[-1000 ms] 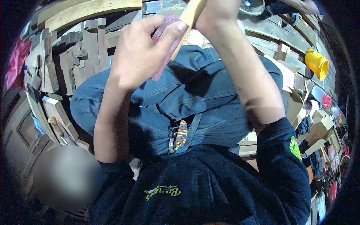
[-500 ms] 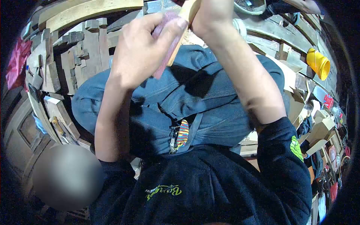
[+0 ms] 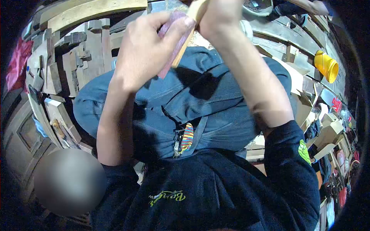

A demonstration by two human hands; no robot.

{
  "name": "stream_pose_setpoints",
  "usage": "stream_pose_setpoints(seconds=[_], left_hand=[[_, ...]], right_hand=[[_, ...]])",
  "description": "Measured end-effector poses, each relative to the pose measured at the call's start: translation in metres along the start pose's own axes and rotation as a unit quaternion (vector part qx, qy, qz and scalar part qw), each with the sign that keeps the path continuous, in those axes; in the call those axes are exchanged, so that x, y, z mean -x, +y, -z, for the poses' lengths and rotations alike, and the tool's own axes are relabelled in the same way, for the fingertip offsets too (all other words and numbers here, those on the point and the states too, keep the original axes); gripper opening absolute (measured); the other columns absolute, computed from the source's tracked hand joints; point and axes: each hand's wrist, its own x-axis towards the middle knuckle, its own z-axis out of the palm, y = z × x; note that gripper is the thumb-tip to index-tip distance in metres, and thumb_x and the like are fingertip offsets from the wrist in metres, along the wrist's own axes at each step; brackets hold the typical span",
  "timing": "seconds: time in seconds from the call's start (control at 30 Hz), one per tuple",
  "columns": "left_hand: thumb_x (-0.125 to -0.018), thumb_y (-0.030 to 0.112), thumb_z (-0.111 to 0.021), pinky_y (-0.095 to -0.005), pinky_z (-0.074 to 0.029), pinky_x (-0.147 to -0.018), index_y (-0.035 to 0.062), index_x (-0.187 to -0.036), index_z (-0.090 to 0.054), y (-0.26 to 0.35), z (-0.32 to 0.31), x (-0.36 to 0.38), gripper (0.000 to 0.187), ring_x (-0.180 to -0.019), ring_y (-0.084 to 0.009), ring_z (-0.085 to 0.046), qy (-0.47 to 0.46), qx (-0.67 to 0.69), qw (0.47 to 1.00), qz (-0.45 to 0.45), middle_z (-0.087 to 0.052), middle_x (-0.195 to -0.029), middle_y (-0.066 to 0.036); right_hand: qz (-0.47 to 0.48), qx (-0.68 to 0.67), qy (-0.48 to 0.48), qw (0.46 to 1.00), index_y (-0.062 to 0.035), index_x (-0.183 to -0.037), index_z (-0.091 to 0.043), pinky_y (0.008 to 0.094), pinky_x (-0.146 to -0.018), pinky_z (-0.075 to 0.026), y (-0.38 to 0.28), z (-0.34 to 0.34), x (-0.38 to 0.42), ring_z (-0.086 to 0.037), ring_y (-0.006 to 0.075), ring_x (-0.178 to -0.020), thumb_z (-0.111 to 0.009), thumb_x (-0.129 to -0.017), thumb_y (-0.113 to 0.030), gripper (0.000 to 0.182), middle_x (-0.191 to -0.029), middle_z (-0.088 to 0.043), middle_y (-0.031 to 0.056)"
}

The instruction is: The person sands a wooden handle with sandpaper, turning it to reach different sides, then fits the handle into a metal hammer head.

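Near the top centre, my left hand is closed round a pinkish-purple abrasive-looking strip, its thumb pressed towards a pale wooden piece. The wood slants down and left beside the strip, and its thin lower edge shows just above my lap. My right hand is closed on the upper part of this wood, with its fingers mostly hidden and slightly blurred at the top edge. Both hands are close together above my crossed legs.
Wood offcuts and a long curved board lie at the left. A yellow bucket stands at the right, near cardboard. A round basin and another person's arm are at the top right.
My right hand and the wood have shifted slightly at the top of the view. My left hand has moved very little and keeps its hold on the strip.
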Motion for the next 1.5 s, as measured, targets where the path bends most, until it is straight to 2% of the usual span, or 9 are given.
stream_pose_setpoints(seconds=[0.1,0.23,0.37,0.4,0.57,0.7,0.8,0.93,1.5], left_hand=[[-0.098,0.046,-0.062,-0.0368,-0.052,-0.060,0.0023,-0.091,-0.074,0.003,0.002,0.003,0.046,-0.058,-0.0249,-0.066,-0.004,0.015,1.000,0.012,-0.064,-0.061,-0.014],[-0.098,0.047,-0.062,-0.0375,-0.052,-0.063,0.0029,-0.091,-0.074,0.000,0.005,0.004,0.047,-0.060,-0.0246,-0.066,-0.050,-0.012,0.999,-0.005,-0.065,-0.064,-0.014],[-0.098,0.047,-0.062,-0.0368,-0.052,-0.064,0.0030,-0.095,-0.075,0.002,0.003,0.000,0.046,-0.064,-0.0230,-0.067,-0.008,0.009,1.000,-0.002,-0.066,-0.067,-0.014],[-0.098,0.047,-0.062,-0.0376,-0.053,-0.065,0.0036,-0.099,-0.076,0.011,0.007,0.003,0.045,-0.065,-0.0248,-0.068,-0.043,0.018,0.997,0.053,-0.067,-0.070,-0.015],[-0.098,0.048,-0.062,-0.0386,-0.053,-0.067,0.0039,-0.102,-0.075,0.001,0.004,0.002,0.046,-0.067,-0.0264,-0.069,-0.057,-0.010,0.998,0.014,-0.068,-0.070,-0.015],[-0.097,0.049,-0.063,-0.0369,-0.052,-0.065,0.0022,-0.097,-0.075,-0.005,0.004,0.000,0.048,-0.065,-0.0228,-0.065,-0.019,0.035,0.999,0.006,-0.067,-0.070,-0.014],[-0.098,0.048,-0.063,-0.0348,-0.050,-0.062,0.0013,-0.092,-0.074,-0.002,0.007,0.006,0.048,-0.061,-0.0188,-0.063,-0.065,0.030,0.997,0.028,-0.064,-0.065,-0.011],[-0.099,0.046,-0.063,-0.0348,-0.051,-0.061,0.0011,-0.092,-0.074,-0.003,0.001,-0.002,0.047,-0.061,-0.0182,-0.064,-0.014,0.013,1.000,-0.001,-0.066,-0.066,-0.011],[-0.098,0.045,-0.063,-0.0363,-0.051,-0.062,0.0018,-0.091,-0.074,0.000,0.002,0.003,0.045,-0.060,-0.0192,-0.063,-0.055,0.013,0.998,0.016,-0.065,-0.065,-0.011]], right_hand=[[-0.042,-0.013,0.015,0.999,-0.0128,-0.100,-0.045,0.0343,-0.065,-0.045,0.000,-0.004,0.001,-0.043,0.0140,-0.057,-0.038,-0.109,-0.052,0.041,-0.072,-0.045,0.0008],[0.034,0.003,-0.021,0.999,-0.0126,-0.100,-0.045,0.0333,-0.064,-0.045,-0.013,0.004,-0.007,-0.043,0.0128,-0.057,-0.038,-0.109,-0.052,0.040,-0.073,-0.045,-0.0001],[-0.048,-0.029,0.000,0.998,-0.0116,-0.100,-0.044,0.0337,-0.064,-0.046,0.003,0.001,0.002,-0.044,0.0125,-0.058,-0.038,-0.109,-0.051,0.040,-0.073,-0.045,-0.0002],[-0.022,-0.013,-0.010,1.000,-0.0119,-0.100,-0.044,0.0336,-0.064,-0.046,0.000,0.001,0.001,-0.044,0.0125,-0.058,-0.039,-0.109,-0.051,0.040,-0.073,-0.045,-0.0003],[0.029,0.011,-0.009,0.999,-0.0131,-0.101,-0.043,0.0329,-0.063,-0.045,-0.010,-0.002,-0.001,-0.043,0.0128,-0.058,-0.039,-0.109,-0.051,0.039,-0.073,-0.043,-0.0004],[-0.024,0.002,0.002,1.000,-0.0125,-0.101,-0.043,0.0318,-0.063,-0.045,-0.001,-0.006,0.004,-0.043,0.0127,-0.058,-0.038,-0.109,-0.052,0.040,-0.073,-0.043,0.0003],[0.021,-0.017,-0.042,0.999,-0.0134,-0.099,-0.043,0.0323,-0.064,-0.046,-0.014,0.002,-0.006,-0.044,0.0120,-0.058,-0.038,-0.109,-0.050,0.038,-0.073,-0.043,-0.0010],[0.000,-0.008,-0.023,1.000,-0.0127,-0.100,-0.044,0.0336,-0.064,-0.046,-0.004,-0.004,0.003,-0.044,0.0127,-0.057,-0.039,-0.109,-0.051,0.040,-0.073,-0.044,-0.0001],[0.022,0.012,-0.011,1.000,-0.0125,-0.100,-0.043,0.0327,-0.064,-0.045,-0.007,-0.001,-0.004,-0.042,0.0122,-0.057,-0.038,-0.109,-0.051,0.040,-0.073,-0.044,-0.0001]])
